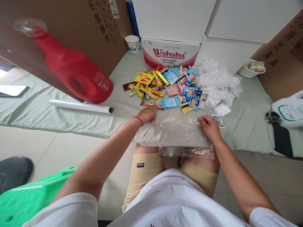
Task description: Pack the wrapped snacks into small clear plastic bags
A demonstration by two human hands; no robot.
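Head view: left hand (148, 115) at a brown bar (151, 104), right hand (209, 125) on a clear plastic sheet (181, 132)

The left index finger reaches out to the brown bar, which lies at the near edge of a heap of snacks; the other fingers curl under, and whether they grip anything cannot be told. A red string bracelet (138, 119) circles that wrist. The right thumb and forefinger are pinched together on the upper right edge of the clear plastic sheet. The sheet lies between the two hands, spread over the table's near edge and hanging down above the person's lap. Just beside the right hand, a small wrapped biscuit (218, 121) is partly hidden.

Beyond the hands, yellow packets (144, 78) fill the left of the heap and blue packets (182, 98) most of the right. A pile of crumpled clear plastic (219, 83) adjoins it on the right. Behind stands a Wahaha water box (170, 53), with a paper cup (133, 44) near its left side.

Farther left, a white tube (80, 106) lies on the pale green cloth (123, 116), near a red jug (75, 69). Far right are a black phone (282, 140), keys (272, 117) and a white bottle (291, 108).
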